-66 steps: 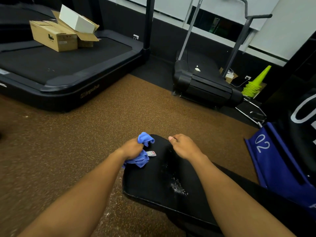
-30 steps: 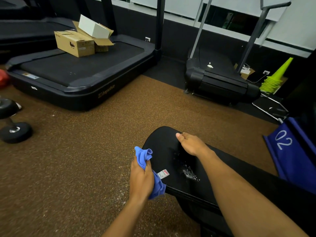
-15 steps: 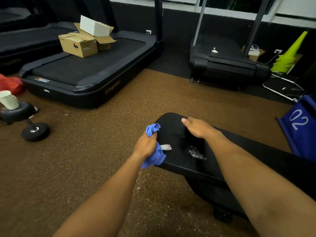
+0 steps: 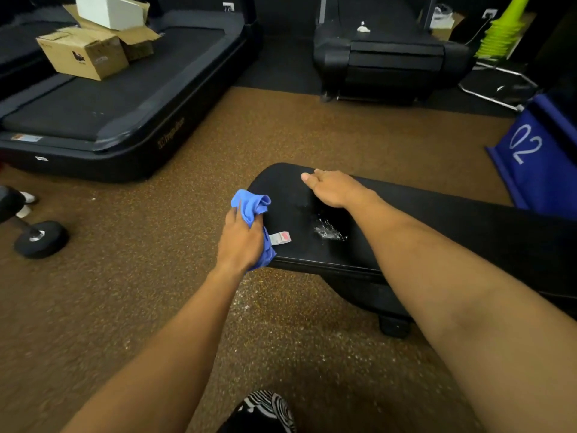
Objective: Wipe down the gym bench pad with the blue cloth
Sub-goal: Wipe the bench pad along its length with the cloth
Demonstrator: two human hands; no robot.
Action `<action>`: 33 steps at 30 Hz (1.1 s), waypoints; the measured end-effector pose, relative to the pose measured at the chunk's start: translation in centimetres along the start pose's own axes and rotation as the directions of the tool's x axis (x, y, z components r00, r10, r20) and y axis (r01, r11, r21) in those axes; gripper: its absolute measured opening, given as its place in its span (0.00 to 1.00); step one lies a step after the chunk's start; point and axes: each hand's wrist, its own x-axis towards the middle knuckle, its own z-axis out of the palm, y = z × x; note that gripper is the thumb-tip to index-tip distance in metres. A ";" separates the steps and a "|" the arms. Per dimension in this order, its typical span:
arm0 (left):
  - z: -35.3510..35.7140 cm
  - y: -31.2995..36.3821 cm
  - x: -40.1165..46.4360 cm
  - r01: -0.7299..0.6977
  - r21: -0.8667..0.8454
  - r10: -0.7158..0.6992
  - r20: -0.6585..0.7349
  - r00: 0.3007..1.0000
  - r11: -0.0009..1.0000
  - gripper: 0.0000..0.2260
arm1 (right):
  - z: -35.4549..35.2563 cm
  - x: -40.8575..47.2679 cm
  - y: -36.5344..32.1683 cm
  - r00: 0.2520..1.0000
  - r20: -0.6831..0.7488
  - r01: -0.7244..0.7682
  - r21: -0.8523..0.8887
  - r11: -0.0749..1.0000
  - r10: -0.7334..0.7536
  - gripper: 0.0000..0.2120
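The black gym bench pad (image 4: 452, 220) runs from the centre of the view to the right edge. A wet, shiny patch (image 4: 329, 231) lies on it near its rounded end. My left hand (image 4: 240, 242) is closed around the bunched blue cloth (image 4: 251, 204) at the pad's left edge, and the cloth's white and red tag (image 4: 280, 238) rests on the pad. My right hand (image 4: 335, 188) lies flat on the far side of the pad, fingers together, holding nothing.
A large black treadmill (image 4: 125, 98) with cardboard boxes (image 4: 84, 54) stands at the back left, a second treadmill (image 4: 390, 51) at the back. A dumbbell (image 4: 40, 239) lies on the brown floor at left. A blue "02" panel (image 4: 530, 157) stands right, green cones (image 4: 502, 35) behind.
My left hand with the cloth has slid along the pad's left edge, from the rounded end toward me and partly back. My right hand has stayed on the pad. The camera has tilted down.
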 end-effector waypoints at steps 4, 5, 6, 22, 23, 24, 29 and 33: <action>1.2 0.7 -3.0 -0.124 0.212 0.132 -0.024 0.991 0.969 0.32 | -0.5 0.0 -0.1 1.000 -0.028 -0.010 -0.012 1.000 0.009 0.34; 1.7 1.0 -4.1 -0.195 0.305 0.202 0.006 0.979 0.932 0.32 | -0.6 0.0 -0.1 1.000 -0.028 -0.008 -0.014 1.000 0.007 0.34; 2.4 1.6 -5.3 -0.262 0.374 0.262 0.053 0.964 0.890 0.33 | -0.6 0.0 -0.1 1.000 -0.026 -0.008 -0.017 1.000 0.007 0.34; 6.3 0.8 -8.0 -0.383 0.282 0.428 -0.114 0.897 0.879 0.29 | -0.4 -0.3 1.1 1.000 0.008 0.016 0.008 1.000 -0.016 0.31; 6.0 0.6 -7.9 -0.378 0.269 0.422 -0.129 0.897 0.886 0.29 | -0.4 -0.1 1.1 1.000 0.011 0.012 0.005 1.000 -0.012 0.32; 5.6 0.3 -7.6 -0.373 0.254 0.416 -0.147 0.897 0.893 0.29 | -0.4 0.0 1.1 1.000 0.015 0.009 0.004 1.000 -0.009 0.32; 3.3 -1.5 -6.0 -0.329 0.191 0.370 -0.246 0.896 0.925 0.29 | -0.4 0.1 1.2 0.999 0.031 0.011 0.015 1.000 -0.011 0.33; 4.5 -0.9 -6.9 -0.318 0.160 0.351 -0.260 0.900 0.935 0.30 | -0.5 -0.2 1.0 1.000 0.030 -0.009 0.047 0.999 0.007 0.33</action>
